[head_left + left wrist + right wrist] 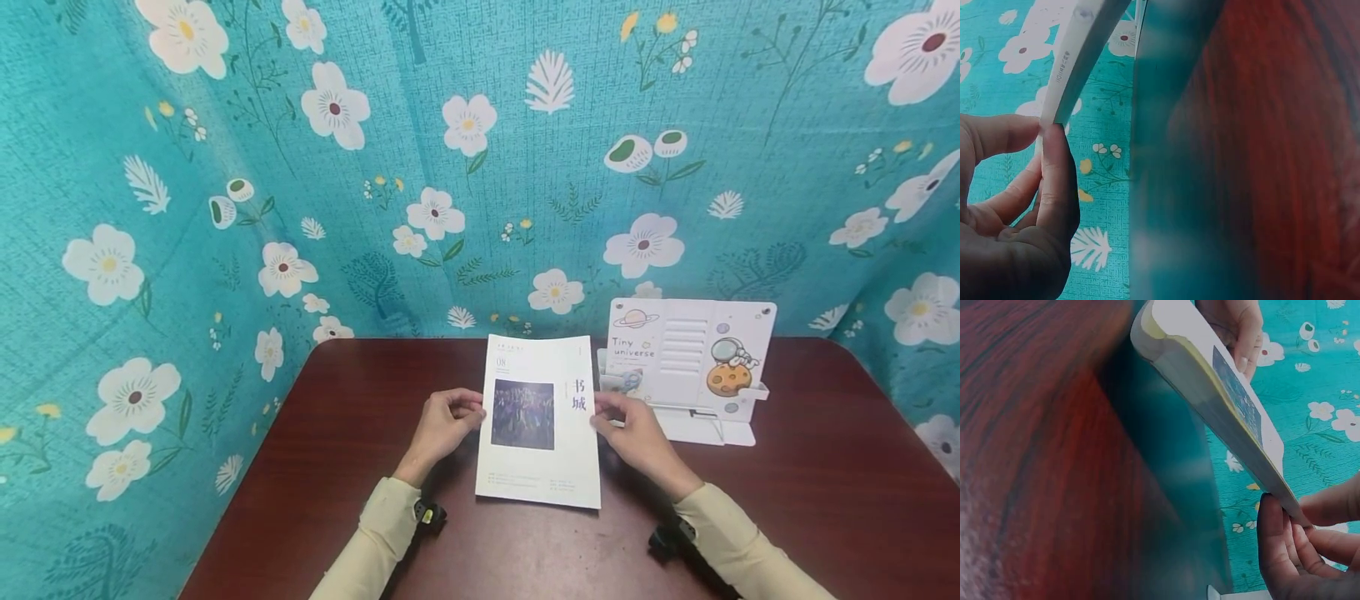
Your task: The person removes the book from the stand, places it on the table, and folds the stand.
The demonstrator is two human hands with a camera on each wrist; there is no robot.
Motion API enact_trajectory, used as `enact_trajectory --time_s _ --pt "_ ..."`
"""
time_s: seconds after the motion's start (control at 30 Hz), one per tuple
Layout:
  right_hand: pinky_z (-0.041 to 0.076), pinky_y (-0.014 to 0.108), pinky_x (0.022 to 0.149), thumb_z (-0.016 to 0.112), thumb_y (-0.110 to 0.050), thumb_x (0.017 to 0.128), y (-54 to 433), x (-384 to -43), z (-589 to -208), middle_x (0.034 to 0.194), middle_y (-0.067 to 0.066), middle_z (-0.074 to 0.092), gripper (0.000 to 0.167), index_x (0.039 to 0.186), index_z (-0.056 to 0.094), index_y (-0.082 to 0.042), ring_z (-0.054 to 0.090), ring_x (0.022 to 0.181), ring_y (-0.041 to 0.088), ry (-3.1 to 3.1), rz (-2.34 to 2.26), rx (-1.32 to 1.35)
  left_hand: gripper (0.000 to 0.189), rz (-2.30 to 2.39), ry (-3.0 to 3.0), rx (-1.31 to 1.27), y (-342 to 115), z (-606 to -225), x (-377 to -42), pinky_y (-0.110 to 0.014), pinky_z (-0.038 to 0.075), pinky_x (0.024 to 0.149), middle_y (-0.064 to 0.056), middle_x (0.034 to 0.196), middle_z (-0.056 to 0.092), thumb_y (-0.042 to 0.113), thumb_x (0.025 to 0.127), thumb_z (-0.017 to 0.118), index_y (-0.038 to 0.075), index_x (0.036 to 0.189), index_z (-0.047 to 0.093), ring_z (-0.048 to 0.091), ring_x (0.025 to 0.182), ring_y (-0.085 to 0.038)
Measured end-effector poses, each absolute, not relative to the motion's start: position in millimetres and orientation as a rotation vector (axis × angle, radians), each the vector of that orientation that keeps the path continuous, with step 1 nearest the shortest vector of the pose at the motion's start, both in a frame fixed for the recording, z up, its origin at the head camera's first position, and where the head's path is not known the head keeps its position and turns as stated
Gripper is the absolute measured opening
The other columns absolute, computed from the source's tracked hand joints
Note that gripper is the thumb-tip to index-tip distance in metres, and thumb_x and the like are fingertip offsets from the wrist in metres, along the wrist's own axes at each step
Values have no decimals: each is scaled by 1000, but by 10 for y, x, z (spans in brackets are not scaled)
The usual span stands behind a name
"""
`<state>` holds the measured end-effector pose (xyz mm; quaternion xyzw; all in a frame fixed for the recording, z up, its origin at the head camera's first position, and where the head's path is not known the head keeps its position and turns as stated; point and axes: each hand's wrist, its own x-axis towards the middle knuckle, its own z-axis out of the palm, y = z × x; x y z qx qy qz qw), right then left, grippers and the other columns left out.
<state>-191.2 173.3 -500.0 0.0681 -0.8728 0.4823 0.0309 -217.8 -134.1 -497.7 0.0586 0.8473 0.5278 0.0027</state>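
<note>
A white magazine (517,467) with a dark picture on its cover is held by both hands, one at each long side, with its cover facing up in the head view. My left hand (442,427) pinches the left side; in the left wrist view its thumb and fingers close on the printed spine (1063,69). On the opposite side, my right hand (639,433) pinches the edge between thumb and fingers. The right wrist view shows the page edges (1210,406) and, beyond the cover, part of the left hand (1241,331).
A white book stand (682,350) with an astronaut drawing and "Tiny universe" lettering stands behind the right hand on the dark red wooden table (337,417). Around the table hangs a teal flowered cloth (480,217). Small black devices (431,517) are worn at both wrists.
</note>
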Motion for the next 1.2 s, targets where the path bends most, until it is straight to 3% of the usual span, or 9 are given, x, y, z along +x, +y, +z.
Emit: enact_trajectory --time_s 0.27,0.53,0.67,1.03,1.2 --pt "56 58 101 66 -1 94 1737 -1916 -5035 108 22 74 40 131 63 12 71 112 44 -2738 1531 192 17 1580 2668 183 -1355 -5020 -2195 -22 57 65 -10 92 77 8 88 76 4 105 77 71 75 -10" --pt "61 31 73 66 -4 95 1744 -1938 -5077 114 24 72 45 136 59 14 72 109 38 -2816 1595 122 16 1581 2618 183 -1369 -5081 -2205 -24 60 65 -12 92 78 7 88 76 2 103 77 73 73 -11" --pt "61 32 63 64 -4 95 1731 -1947 -5113 116 26 71 47 138 57 14 72 98 31 -2828 1646 79 16 1567 2610 167 -1377 -5101 -2212 -25 60 65 -12 91 78 7 88 76 2 103 77 72 73 -10" --pt "56 30 54 63 -4 96 1708 -1950 -5177 117 27 71 49 141 54 13 67 77 19 -2832 1661 99 19 1512 2610 145 -1404 -5117 -2226 -27 61 66 -11 89 78 8 87 76 0 104 77 74 73 -13" --pt "58 30 60 65 -5 95 1691 -1937 -5187 124 30 70 53 143 51 14 73 94 25 -2835 1678 123 19 1471 2615 125 -1436 -5113 -2216 -28 61 67 -11 89 78 8 88 76 -1 105 77 73 72 -13"
